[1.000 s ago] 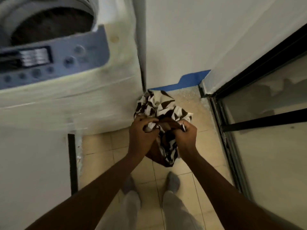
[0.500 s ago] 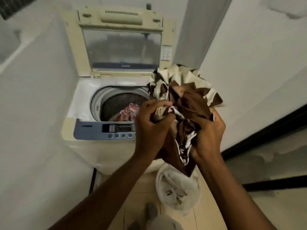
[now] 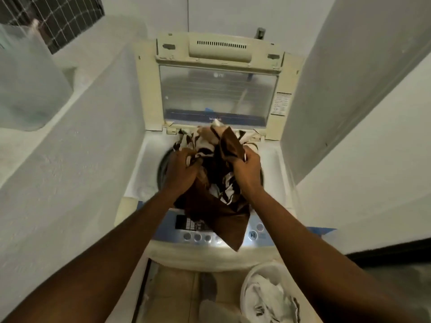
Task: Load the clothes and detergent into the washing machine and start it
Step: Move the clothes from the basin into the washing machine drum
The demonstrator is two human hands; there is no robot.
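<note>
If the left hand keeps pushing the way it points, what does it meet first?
Likely the tub opening of the washing machine. The left hand points down and away, gripping the brown-and-white garment; depth is unclear.

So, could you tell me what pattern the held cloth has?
Brown with cream-white patches, clearest in the head view: cloth.

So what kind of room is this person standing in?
Most likely a small home laundry corner. A top-loading washing machine stands with its lid raised between white walls, a laundry basket with more clothes sits on the tiled floor, and both hands hold a brown patterned garment over the drum.
</note>
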